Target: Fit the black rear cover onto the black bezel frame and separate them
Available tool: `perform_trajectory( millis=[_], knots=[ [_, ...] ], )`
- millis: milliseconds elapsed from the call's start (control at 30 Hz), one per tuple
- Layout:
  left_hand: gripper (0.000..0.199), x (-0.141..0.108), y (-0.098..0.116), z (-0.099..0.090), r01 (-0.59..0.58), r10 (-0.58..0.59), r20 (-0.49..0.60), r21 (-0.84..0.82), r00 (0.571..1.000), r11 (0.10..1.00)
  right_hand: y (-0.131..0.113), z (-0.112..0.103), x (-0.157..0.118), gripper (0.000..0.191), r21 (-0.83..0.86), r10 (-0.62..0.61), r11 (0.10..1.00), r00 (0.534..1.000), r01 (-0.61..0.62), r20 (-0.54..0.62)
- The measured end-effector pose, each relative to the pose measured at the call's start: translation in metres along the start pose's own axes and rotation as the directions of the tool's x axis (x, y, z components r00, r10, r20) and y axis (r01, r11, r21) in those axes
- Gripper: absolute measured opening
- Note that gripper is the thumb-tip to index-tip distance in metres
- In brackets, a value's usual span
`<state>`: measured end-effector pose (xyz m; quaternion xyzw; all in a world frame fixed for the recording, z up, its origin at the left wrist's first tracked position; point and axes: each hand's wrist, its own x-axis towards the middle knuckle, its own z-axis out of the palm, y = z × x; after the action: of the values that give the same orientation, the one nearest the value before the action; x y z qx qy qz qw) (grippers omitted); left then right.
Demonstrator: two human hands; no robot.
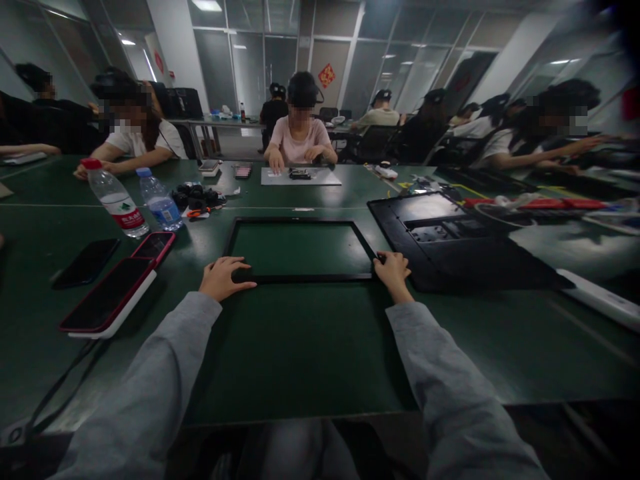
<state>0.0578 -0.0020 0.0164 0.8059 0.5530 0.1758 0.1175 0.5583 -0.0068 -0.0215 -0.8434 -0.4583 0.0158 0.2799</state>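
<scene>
A thin black rectangular bezel frame [310, 278] lies on the green table, and the tabletop shows through its opening. At its near left corner, my left hand [223, 277] grips the frame, thumb along the front edge and fingers over the left side. My right hand [393, 270] is closed around the right side near the front corner, fingers curled. Just right of that hand is a large black plastic back panel [450, 257] with a recessed section in it.
Phones [110, 293] and a dark phone [86, 263] lie to the left. Behind them stand a red-capped bottle [117, 203] and a blue-capped bottle [159, 203]. A white bar [600, 297] lies at the right. Across the table [300, 360], a person [301, 137] works over a grey mat.
</scene>
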Motion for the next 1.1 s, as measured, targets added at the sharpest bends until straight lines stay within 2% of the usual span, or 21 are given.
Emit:
perform_trajectory(
  millis=[133,400,667,833,900,933,967,1000,1033,1100],
  knots=[
    [0.040,0.002,-0.001,-0.001,-0.022,0.021,-0.019,-0.038,1.000,0.999,0.001,-0.002,0.003,0.042,-0.011,0.014,1.000,1.000,-0.014,0.027],
    [0.039,0.001,0.003,0.002,-0.016,0.011,-0.093,-0.051,0.996,0.999,0.000,-0.003,0.001,0.044,-0.027,-0.004,1.000,0.999,0.005,0.040],
    [0.038,0.001,0.005,0.005,0.009,-0.014,-0.083,-0.056,0.996,0.998,0.002,-0.002,0.001,0.044,-0.012,-0.028,1.000,0.999,0.029,0.030],
    [0.045,0.002,0.004,0.006,0.019,-0.024,-0.079,-0.066,0.997,0.998,-0.001,-0.008,0.005,0.038,0.100,-0.020,0.995,0.998,0.014,0.058],
    [0.047,0.002,0.003,0.007,0.042,-0.049,-0.080,-0.085,0.996,0.996,-0.001,-0.018,0.008,0.039,0.159,0.018,0.987,1.000,-0.018,0.005],
    [0.049,0.003,0.003,0.008,0.056,-0.064,-0.084,-0.100,0.994,0.993,0.001,-0.025,0.009,0.042,0.173,0.065,0.983,0.996,-0.053,-0.064],
    [0.049,0.004,0.002,0.009,0.068,-0.079,-0.091,-0.119,0.993,0.991,0.005,-0.033,0.010,0.046,0.182,0.126,0.979,0.979,-0.096,-0.159],
    [0.050,0.004,0.000,0.010,0.075,-0.090,-0.104,-0.143,0.991,0.987,0.011,-0.043,0.010,0.052,0.195,0.204,0.969,0.941,-0.153,-0.272],
    [0.050,0.005,-0.001,0.011,0.077,-0.098,-0.123,-0.172,0.988,0.982,0.020,-0.053,0.011,0.058,0.223,0.283,0.952,0.879,-0.210,-0.384],
    [0.049,0.007,-0.003,0.012,0.069,-0.113,-0.173,-0.242,0.978,0.968,0.043,-0.071,0.013,0.072,0.313,0.428,0.902,0.722,-0.298,-0.544]
  ],
)
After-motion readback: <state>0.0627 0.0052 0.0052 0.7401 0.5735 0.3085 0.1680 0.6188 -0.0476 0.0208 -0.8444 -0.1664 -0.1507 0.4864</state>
